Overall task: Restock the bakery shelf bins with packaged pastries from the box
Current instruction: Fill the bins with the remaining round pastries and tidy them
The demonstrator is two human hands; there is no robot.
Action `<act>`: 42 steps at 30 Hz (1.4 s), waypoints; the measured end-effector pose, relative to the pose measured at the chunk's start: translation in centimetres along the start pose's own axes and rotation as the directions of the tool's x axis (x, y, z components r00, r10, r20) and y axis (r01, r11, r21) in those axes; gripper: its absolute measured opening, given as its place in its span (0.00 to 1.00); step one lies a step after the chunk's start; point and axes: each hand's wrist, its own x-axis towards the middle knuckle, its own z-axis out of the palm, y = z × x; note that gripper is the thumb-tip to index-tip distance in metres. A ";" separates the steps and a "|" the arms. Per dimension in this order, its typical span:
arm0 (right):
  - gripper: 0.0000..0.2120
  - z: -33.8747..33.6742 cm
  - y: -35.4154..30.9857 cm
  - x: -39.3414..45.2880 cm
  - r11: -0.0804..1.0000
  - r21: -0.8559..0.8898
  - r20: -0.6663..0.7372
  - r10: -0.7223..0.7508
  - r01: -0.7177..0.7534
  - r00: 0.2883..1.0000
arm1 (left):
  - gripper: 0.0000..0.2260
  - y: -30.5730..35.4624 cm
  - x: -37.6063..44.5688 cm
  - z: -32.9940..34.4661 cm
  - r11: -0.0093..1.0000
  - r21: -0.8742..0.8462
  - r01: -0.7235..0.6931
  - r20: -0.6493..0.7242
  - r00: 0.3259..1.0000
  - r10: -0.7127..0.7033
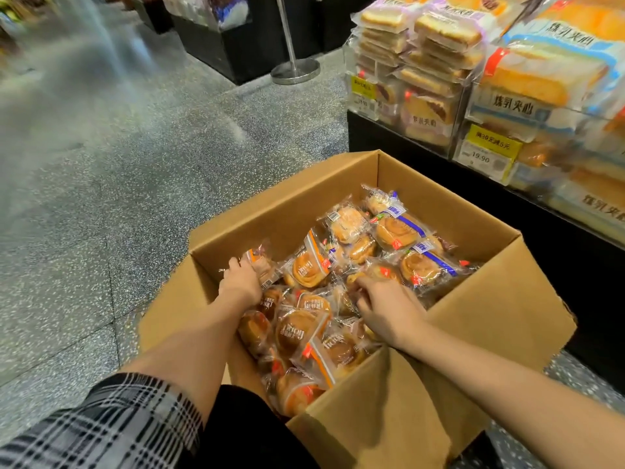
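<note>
An open cardboard box (456, 218) stands on the floor, filled with several clear-wrapped pastries, orange-striped ones (309, 267) near me and blue-striped ones (422, 265) at the far right. My left hand (240, 282) is inside the box at its left wall, fingers curled on an orange-striped packet (260, 264). My right hand (385, 308) reaches into the middle of the pile, fingers curled down among the packets; what it grips is hidden. The shelf bins (487, 154) of packaged bread stand at the upper right, just beyond the box.
The black shelf base (575, 282) runs along the right, close to the box. A metal stanchion (295, 71) stands on the speckled floor behind. Another dark display (216, 45) is at the back. Open floor (101, 164) lies to the left.
</note>
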 end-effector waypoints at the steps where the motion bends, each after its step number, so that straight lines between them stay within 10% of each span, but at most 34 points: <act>1: 0.08 0.1 0.0 0.1 1.000 -0.003 0.001 0.003 -0.003 1.000 | 0.33 0.1 0.1 0.1 0.998 -0.065 0.025 0.002 1.000 -0.025; 16: 0.06 -0.1 -0.4 0.0 0.999 -0.046 0.027 -0.021 0.022 0.999 | 0.22 0.0 -0.1 -0.6 0.898 -0.434 0.066 -0.027 0.996 -0.086; 19: 0.06 -0.3 -0.5 -0.2 0.999 -0.046 0.020 -0.023 0.024 1.000 | 0.06 -0.5 -0.2 -1.2 0.874 -0.481 0.062 -0.143 0.979 -0.148; 22: 0.05 -0.3 -0.4 -0.3 0.999 -0.032 0.018 -0.011 0.012 1.000 | 0.15 -1.4 -0.9 -1.4 0.826 -0.564 0.015 -0.158 0.980 -0.125; 35: 0.14 -2.7 -0.7 1.7 0.864 0.490 -0.156 0.216 -0.115 0.964 | 0.17 2.7 -4.7 -8.5 0.558 -0.610 -0.563 -0.311 0.817 0.485; 42: 0.25 -6.5 -0.3 1.7 0.868 0.465 -0.268 -0.048 0.173 0.962 | 0.19 6.2 -6.7 -10.2 0.504 -0.362 -0.784 -0.251 0.602 0.758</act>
